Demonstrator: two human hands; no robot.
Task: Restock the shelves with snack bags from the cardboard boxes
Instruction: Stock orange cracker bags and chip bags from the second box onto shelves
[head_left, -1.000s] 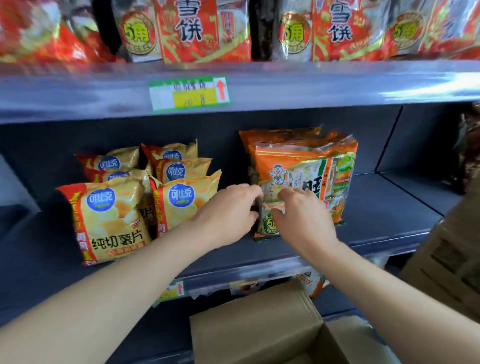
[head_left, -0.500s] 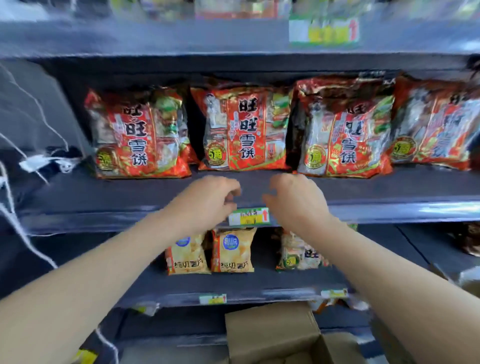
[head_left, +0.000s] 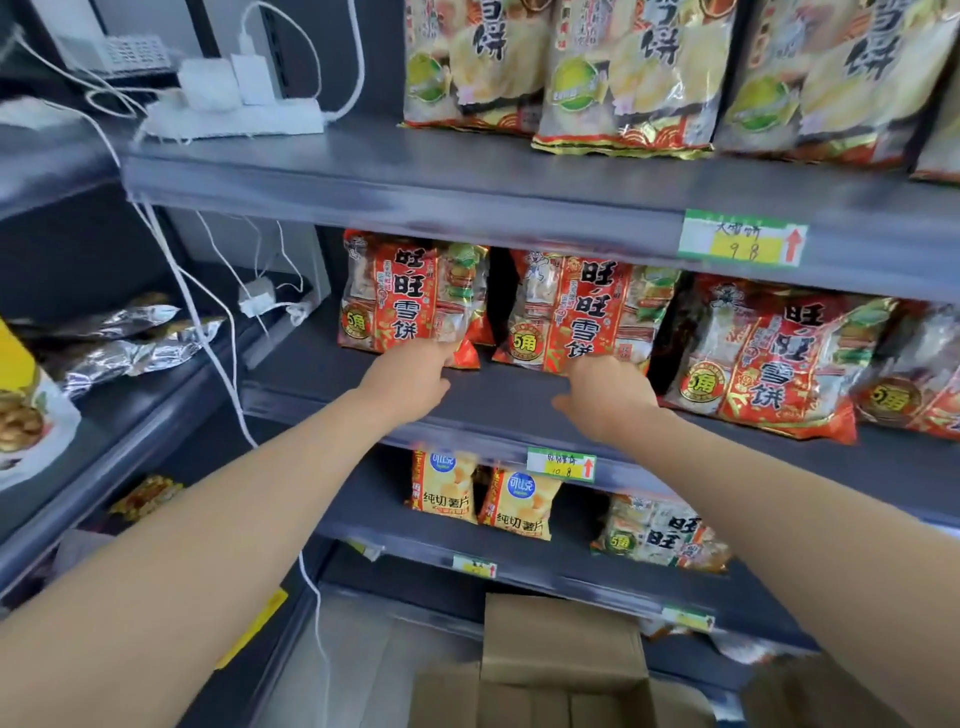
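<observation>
Snack bags (head_left: 753, 358) in red wrappers stand in a row on the middle shelf (head_left: 509, 395). The left hand (head_left: 410, 376) meets the lower edge of the leftmost red bag (head_left: 405, 296), and the right hand (head_left: 610, 397) that of the second red bag (head_left: 576, 306). Whether either hand grips or only touches cannot be told. Yellow chip bags (head_left: 444, 491) sit one shelf lower. A cardboard box (head_left: 561, 639) lies nearest, at the bottom.

Single head view, close, facing forward-down at shelf (head_left: 467, 400), hands reaching.
</observation>
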